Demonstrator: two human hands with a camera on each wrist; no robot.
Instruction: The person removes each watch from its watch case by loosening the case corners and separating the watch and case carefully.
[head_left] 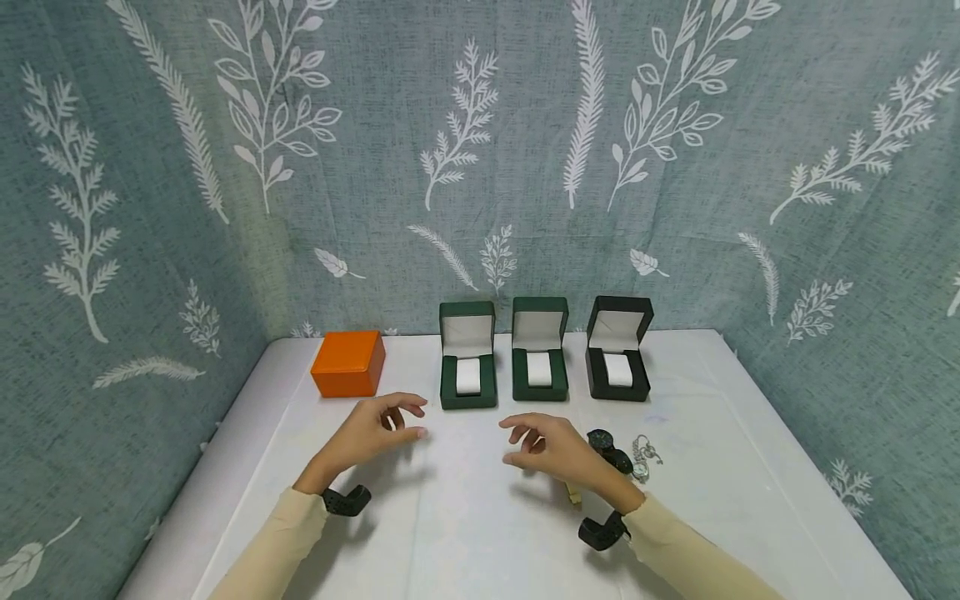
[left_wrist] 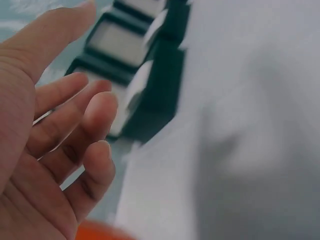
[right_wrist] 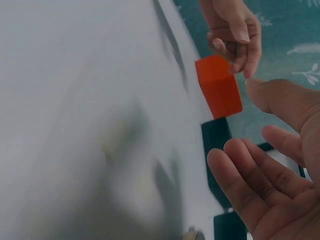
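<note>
My left hand [head_left: 371, 432] hovers over the white table in front of the orange box [head_left: 348, 364]. Its fingers are loosely bent and hold nothing. To its right, my right hand [head_left: 551, 448] is likewise above the table, fingers relaxed and nothing between them. Past the hands stand two green watch boxes [head_left: 468, 402] [head_left: 540, 392] and a black watch box [head_left: 618, 387], lids up, each with a white cushion. Beside my right wrist lie dark watches [head_left: 618, 461] and a silver chain-like watch [head_left: 641, 472]. A gold-coloured strap [head_left: 573, 493] is partly hidden under my right forearm.
The white table [head_left: 465, 533] meets a green-grey leaf-patterned cloth [head_left: 390, 125] at the back and sides. A black wrist device [head_left: 347, 501] sits on my left wrist, and another black device [head_left: 602, 532] on my right.
</note>
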